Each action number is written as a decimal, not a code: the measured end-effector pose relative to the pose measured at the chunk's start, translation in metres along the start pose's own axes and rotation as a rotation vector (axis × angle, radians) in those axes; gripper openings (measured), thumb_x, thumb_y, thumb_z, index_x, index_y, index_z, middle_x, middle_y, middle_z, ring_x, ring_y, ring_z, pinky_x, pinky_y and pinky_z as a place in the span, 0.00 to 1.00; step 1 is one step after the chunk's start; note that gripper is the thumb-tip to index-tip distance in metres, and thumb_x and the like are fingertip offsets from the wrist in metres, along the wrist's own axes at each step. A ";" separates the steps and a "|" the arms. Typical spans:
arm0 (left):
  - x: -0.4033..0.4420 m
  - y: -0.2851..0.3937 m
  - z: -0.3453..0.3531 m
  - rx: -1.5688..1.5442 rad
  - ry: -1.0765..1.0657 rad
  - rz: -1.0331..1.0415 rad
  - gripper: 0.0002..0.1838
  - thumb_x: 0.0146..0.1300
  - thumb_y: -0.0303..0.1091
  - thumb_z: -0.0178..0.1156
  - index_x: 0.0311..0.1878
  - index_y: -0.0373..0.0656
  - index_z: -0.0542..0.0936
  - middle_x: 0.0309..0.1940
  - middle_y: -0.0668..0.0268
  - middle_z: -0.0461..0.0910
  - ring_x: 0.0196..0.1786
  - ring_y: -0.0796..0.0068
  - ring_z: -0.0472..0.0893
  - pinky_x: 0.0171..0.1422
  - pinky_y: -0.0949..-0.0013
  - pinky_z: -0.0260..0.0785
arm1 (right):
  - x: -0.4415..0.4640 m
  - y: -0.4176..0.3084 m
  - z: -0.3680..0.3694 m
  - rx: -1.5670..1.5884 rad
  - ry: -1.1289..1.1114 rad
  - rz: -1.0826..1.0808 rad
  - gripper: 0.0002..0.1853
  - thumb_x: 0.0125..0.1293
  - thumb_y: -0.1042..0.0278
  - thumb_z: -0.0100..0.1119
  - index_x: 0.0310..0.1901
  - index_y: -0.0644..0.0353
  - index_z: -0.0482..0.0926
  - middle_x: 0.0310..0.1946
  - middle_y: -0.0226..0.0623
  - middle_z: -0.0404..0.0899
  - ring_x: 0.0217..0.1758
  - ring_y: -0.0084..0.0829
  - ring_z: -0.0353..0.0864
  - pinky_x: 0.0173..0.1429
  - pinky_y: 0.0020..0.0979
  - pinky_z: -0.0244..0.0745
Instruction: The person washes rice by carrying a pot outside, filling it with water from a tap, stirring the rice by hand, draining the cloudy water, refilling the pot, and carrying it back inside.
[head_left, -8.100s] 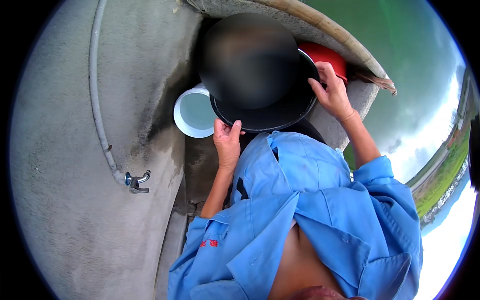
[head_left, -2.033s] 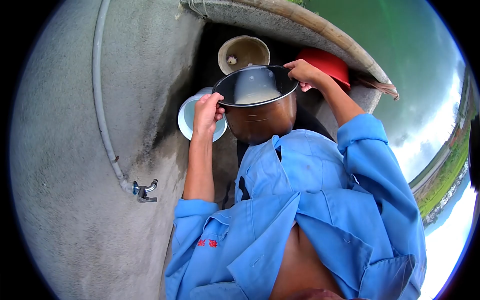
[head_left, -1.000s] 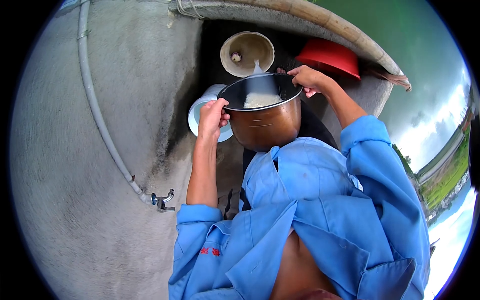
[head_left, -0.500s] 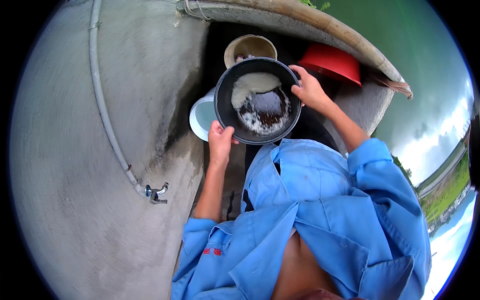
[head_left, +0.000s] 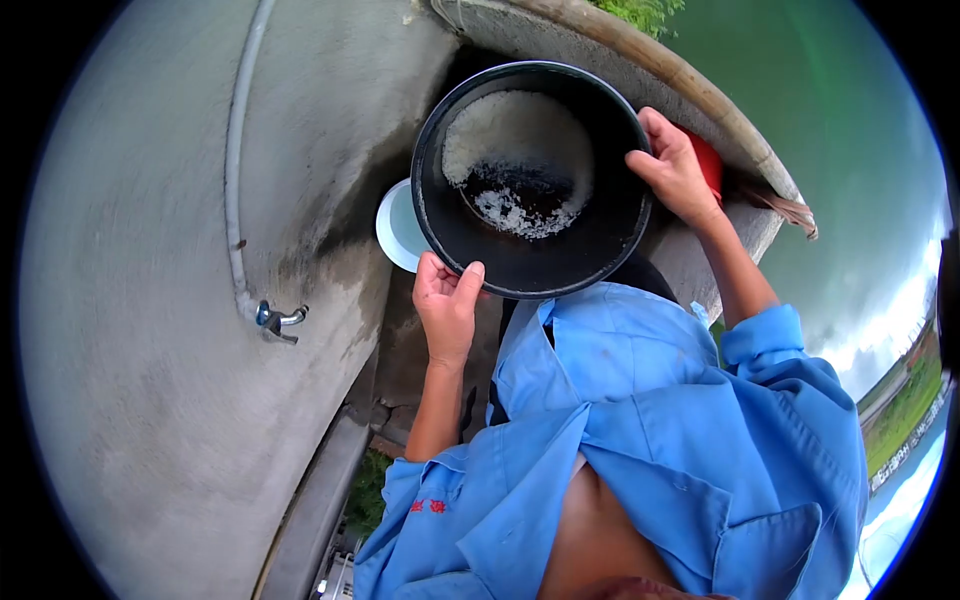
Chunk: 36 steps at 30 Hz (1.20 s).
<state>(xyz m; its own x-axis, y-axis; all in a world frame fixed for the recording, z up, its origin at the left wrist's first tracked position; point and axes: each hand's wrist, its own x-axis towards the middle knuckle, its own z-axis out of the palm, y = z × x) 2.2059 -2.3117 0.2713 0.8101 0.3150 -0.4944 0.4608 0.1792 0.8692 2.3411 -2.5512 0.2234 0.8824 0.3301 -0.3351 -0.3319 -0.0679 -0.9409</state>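
A round black basin (head_left: 545, 268) is held up in front of me, its open side tilted toward my face. Pale, rice-like grains (head_left: 512, 130) lie spread over the far part of its bottom, with a smaller white clump below a dark bare patch. My left hand (head_left: 447, 305) is closed on the near left rim, thumb on the inner side. On the right, my right hand (head_left: 682, 165) grips the rim with the thumb over the edge. The fingers of both hands are partly hidden behind the basin.
A white bucket (head_left: 395, 225) stands left of the basin. Part of a red basin (head_left: 706, 160) shows behind my right hand. The concrete wall on the left carries a pipe (head_left: 236, 150) and a metal tap (head_left: 280, 319). A bamboo pole (head_left: 690, 78) edges the ledge above green water.
The black basin has come up closer to me and tilted more, hiding the tan bucket behind it. The liquid seen in it before barely shows; the grains have spread out. Both hands keep their hold.
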 end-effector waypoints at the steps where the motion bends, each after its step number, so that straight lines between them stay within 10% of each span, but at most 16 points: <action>1: -0.009 0.004 -0.001 -0.006 -0.016 0.033 0.09 0.53 0.22 0.56 0.29 0.41 0.65 0.26 0.70 0.72 0.27 0.87 0.70 0.31 0.81 0.66 | -0.006 -0.008 0.000 0.030 0.007 -0.029 0.07 0.46 0.82 0.46 0.27 0.59 0.64 0.21 0.19 0.55 0.24 0.10 0.55 0.27 0.14 0.53; 12: -0.100 0.024 -0.060 0.097 -0.048 0.537 0.08 0.50 0.22 0.59 0.29 0.39 0.68 0.27 0.70 0.71 0.30 0.86 0.68 0.35 0.81 0.63 | -0.093 -0.061 0.051 0.107 0.014 -0.287 0.08 0.49 0.82 0.47 0.29 0.59 0.63 0.23 0.19 0.61 0.27 0.10 0.60 0.32 0.13 0.58; 36: -0.250 -0.001 -0.119 -0.186 0.014 0.655 0.08 0.52 0.22 0.57 0.34 0.39 0.67 0.30 0.70 0.70 0.33 0.86 0.67 0.41 0.80 0.61 | -0.215 -0.121 0.129 0.040 -0.156 -0.459 0.08 0.45 0.86 0.45 0.25 0.60 0.65 0.19 0.18 0.62 0.23 0.09 0.60 0.27 0.13 0.55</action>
<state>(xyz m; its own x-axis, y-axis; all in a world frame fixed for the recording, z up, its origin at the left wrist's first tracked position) 1.9596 -2.2801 0.3945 0.8955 0.4246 0.1334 -0.1947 0.1041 0.9753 2.1483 -2.4922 0.4161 0.8813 0.4548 0.1282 0.0645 0.1530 -0.9861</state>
